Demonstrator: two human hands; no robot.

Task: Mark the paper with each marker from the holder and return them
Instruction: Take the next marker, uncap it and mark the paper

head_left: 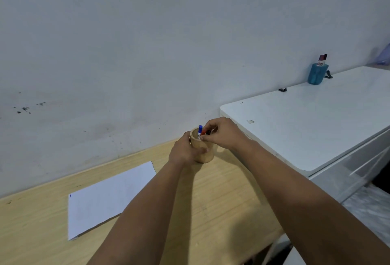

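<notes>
The fingers point(205, 136) of the right hand point(221, 134) are pinched at the mouth of the holder point(202, 148), closed on what appears to be a red-orange marker point(203, 132); a dark marker point(208, 132) sits just beside it under the same fingers, and which of the two is actually gripped cannot be told. The blue-capped marker point(200, 130) stands upright in the holder, just left of the pinch and untouched.

The left hand point(184, 151) wraps the holder's left side, its fingers curled round the front. This grip is judged to steady the light wooden cup against tipping while a marker is drawn from or set into it.

The holder stands on the wooden worktop point(221, 191), near its far edge by the wall. The paper point(105, 199) lies flat to the near left, well apart from the holder, with a small blue mark at its left edge. That mark suggests the blue marker is done and the remaining colours are outstanding.

To the right, a white cabinet point(306, 121) carries a blue cup point(317, 73), uninvolved.
</notes>
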